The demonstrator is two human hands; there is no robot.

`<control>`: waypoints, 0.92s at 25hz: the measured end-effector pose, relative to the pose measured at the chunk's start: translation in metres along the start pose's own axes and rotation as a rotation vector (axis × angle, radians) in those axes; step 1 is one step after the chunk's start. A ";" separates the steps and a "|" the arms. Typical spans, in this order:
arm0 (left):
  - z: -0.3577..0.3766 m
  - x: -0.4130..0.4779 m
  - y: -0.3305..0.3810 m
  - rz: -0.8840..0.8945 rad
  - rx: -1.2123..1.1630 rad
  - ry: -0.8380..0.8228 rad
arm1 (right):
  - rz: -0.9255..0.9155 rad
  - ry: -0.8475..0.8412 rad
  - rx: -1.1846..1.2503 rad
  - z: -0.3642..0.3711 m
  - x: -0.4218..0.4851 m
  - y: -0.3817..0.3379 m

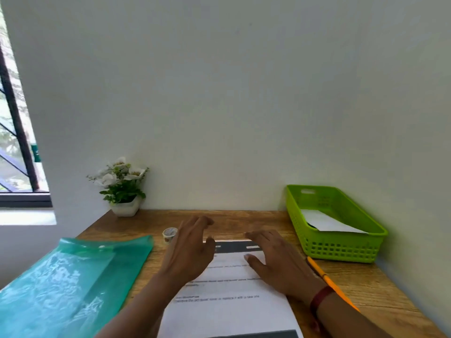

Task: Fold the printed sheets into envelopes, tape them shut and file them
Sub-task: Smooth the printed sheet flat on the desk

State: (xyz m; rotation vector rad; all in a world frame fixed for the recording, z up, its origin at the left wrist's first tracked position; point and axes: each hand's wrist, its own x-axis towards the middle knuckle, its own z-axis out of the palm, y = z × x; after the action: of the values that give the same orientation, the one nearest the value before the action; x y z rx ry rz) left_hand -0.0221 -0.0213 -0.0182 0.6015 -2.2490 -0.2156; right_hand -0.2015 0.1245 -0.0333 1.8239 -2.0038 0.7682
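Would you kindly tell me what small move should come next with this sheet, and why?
Probably pinch the far edge of the printed sheet and begin the first fold: it lies flat and unfolded, with the right hand open on it and the left hand open over its far corner.

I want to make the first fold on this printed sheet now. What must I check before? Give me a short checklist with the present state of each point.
1. Printed sheet lies flat and unfolded on the desk: ok.
2. Left hand and right hand are open and hold nothing: ok.
3. Tape roll stands close beside the left hand: ok.
4. Green basket has room left; only some white paper lies in it: ok.
5. Orange pencil is clear of the sheet's right edge: cannot tell, the right wrist hides that edge.
6. Near edge of the sheet is square to the desk: cannot tell, it is out of frame.
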 end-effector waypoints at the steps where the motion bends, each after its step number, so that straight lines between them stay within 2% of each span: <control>1: 0.000 -0.002 -0.009 -0.024 -0.011 -0.033 | 0.010 -0.026 0.015 0.004 0.000 0.002; 3: 0.002 -0.003 -0.022 -0.074 -0.021 -0.156 | 0.026 -0.057 0.035 0.011 0.002 0.007; 6: 0.007 -0.005 -0.032 -0.042 0.022 -0.346 | 0.083 -0.146 0.033 0.017 0.005 0.017; 10: 0.010 -0.007 -0.046 -0.088 0.065 -0.493 | 0.173 -0.256 0.045 0.025 0.009 0.022; 17: 0.011 -0.005 -0.050 -0.167 0.096 -0.562 | 0.222 -0.371 0.022 0.025 0.010 0.023; 23: 0.007 -0.005 -0.046 -0.131 0.120 -0.495 | 0.240 -0.384 0.023 0.024 0.010 0.021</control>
State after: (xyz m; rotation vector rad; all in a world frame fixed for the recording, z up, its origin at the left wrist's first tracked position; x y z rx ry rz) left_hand -0.0081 -0.0594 -0.0410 0.8324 -2.7141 -0.3261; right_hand -0.2209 0.1031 -0.0501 1.8785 -2.4995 0.5334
